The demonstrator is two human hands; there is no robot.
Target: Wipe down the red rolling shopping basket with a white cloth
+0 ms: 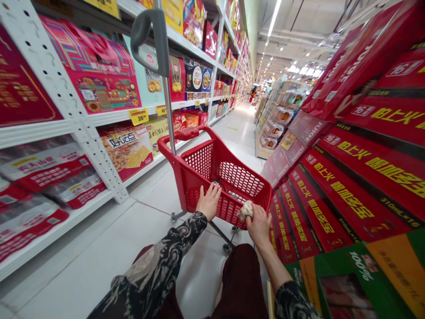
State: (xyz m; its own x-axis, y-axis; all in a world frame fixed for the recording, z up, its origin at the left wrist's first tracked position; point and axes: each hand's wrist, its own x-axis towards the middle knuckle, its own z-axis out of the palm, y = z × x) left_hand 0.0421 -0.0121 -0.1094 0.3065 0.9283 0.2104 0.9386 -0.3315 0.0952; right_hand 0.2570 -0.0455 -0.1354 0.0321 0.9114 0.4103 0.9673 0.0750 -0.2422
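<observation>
A red plastic shopping basket on wheels (195, 175) stands in front of my knees, with perforated sides and a metal pole that ends in a grey grip (162, 40). My left hand (209, 201) lies on the near rim, fingers stretched over the edge. Further right along the same rim, my right hand (259, 226) is closed around a crumpled whitish cloth (245, 210) with brown marks, pressing it to the basket's side. Little of the basket's inside shows, and my right fingertips are partly hidden.
White shelves (79, 133) with boxed snacks and yellow price tags line the left. Stacked red drink cartons (358, 186) rise close on the right, above a green carton (358, 270). Ahead, the tiled aisle (244, 115) runs past a display of packaged goods (279, 119).
</observation>
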